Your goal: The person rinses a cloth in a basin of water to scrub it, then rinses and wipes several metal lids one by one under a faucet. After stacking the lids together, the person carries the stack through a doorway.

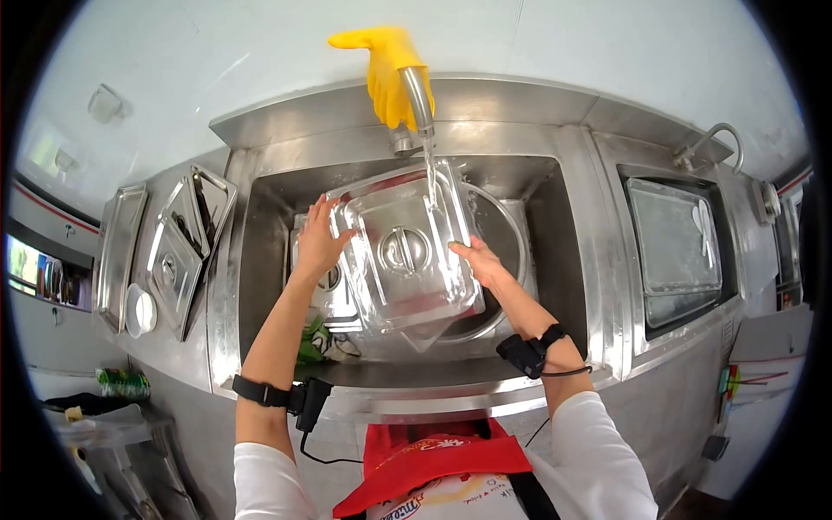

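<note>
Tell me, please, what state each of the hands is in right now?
Left hand: holding the steel lid, left edge.
Right hand: holding the steel lid, right edge.

hands [319,244] [478,262] 2 | held lid [403,251] 1 | faucets [419,100] [712,137] 2 | yellow glove [386,69] 1

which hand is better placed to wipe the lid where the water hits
Right, probably: the right hand holds the steel lid by the edge nearer the water stream; the left hand holds the far edge.
</note>
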{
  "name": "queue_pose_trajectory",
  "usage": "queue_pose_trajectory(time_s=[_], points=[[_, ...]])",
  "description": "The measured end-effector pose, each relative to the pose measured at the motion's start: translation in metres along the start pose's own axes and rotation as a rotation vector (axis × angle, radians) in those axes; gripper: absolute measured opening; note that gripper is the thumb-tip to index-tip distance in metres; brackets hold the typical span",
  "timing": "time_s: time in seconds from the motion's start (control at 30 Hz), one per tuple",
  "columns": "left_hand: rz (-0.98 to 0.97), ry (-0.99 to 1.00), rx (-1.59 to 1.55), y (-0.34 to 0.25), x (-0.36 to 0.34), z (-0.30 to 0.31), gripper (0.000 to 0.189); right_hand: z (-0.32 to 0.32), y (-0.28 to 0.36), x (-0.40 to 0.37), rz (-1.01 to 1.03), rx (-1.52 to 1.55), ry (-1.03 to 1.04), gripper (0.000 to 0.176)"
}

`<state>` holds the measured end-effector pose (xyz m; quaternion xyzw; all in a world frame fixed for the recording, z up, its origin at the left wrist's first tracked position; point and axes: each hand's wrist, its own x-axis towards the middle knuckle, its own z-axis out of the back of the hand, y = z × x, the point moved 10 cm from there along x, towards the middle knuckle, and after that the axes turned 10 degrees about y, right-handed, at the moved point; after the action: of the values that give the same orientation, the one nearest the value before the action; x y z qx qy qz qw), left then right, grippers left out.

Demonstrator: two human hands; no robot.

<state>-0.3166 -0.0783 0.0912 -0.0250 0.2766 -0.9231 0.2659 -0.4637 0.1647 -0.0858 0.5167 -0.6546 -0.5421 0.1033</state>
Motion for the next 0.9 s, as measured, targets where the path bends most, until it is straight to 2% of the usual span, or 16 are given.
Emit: queue_pose_trajectory(time_s=[0.07, 0.1, 0.2, 0.23, 0.33, 0.37, 0.47, 0.57, 0.67, 0.7, 0.73, 0.77, 0.8, 0.87, 0.9], points=[[-0.028, -0.051, 0.046, -0.004, 0.002, 0.009, 0.06, -0.004, 0.008, 0.003, -0.008, -0.079, 0.008, 0.038], [-0.079, -0.06, -0.031, -0.006, 0.003, 0.012, 0.055, -0.012, 0.024, -0.001, 0.092, -0.086, 0.023, 0.029], [0.23, 0.13, -0.547, 0.021, 0.011, -0.017, 0.048, -0.011, 0.046, -0.008, 0.163, -0.188, -0.021, 0.029], [0.327, 0.192, -0.836, 0.015, 0.002, -0.033, 0.056, -0.019, 0.061, -0.021, 0.176, -0.188, -0.028, 0.029], [0.393, 0.234, -1.163, -0.001, -0.008, -0.06, 0.066, -0.013, 0.081, -0.039, 0.203, -0.18, -0.053, 0.03], [0.359, 0.272, -1.182, -0.011, -0.01, -0.064, 0.075, -0.011, 0.086, -0.046, 0.207, -0.169, -0.052, 0.028], [0.389, 0.382, -1.318, -0.043, -0.021, -0.077, 0.08, 0.005, 0.096, -0.072, 0.171, -0.261, -0.137, 0.026], [0.403, 0.46, -1.408, -0.064, -0.028, -0.096, 0.087, 0.022, 0.097, -0.097, 0.223, -0.43, -0.24, 0.022], [0.409, 0.47, -1.537, -0.077, -0.035, -0.107, 0.092, 0.024, 0.091, -0.12, 0.29, -0.707, -0.345, 0.022], [0.431, 0.463, -1.592, -0.079, -0.036, -0.111, 0.093, -0.003, 0.11, -0.145, 0.377, -0.865, -0.409, 0.024], [0.451, 0.457, -1.648, -0.083, -0.038, -0.111, 0.095, -0.011, 0.097, -0.147, 0.319, -0.982, -0.391, 0.027], [0.5, 0.409, -1.75, -0.083, -0.046, -0.109, 0.074, -0.044, 0.108, -0.165, 0.741, -0.988, -0.317, 0.031], [0.493, 0.372, -1.709, -0.068, -0.049, -0.114, 0.062, -0.066, 0.104, -0.168, 0.719, -1.209, -0.229, 0.041], [0.484, 0.298, -1.623, -0.02, -0.061, -0.135, 0.037, -0.088, 0.086, -0.173, 0.728, -1.408, -0.162, 0.048], [0.521, 0.272, -1.676, -0.01, -0.073, -0.138, 0.024, -0.091, 0.075, -0.172, 0.716, -1.438, -0.107, 0.049]])
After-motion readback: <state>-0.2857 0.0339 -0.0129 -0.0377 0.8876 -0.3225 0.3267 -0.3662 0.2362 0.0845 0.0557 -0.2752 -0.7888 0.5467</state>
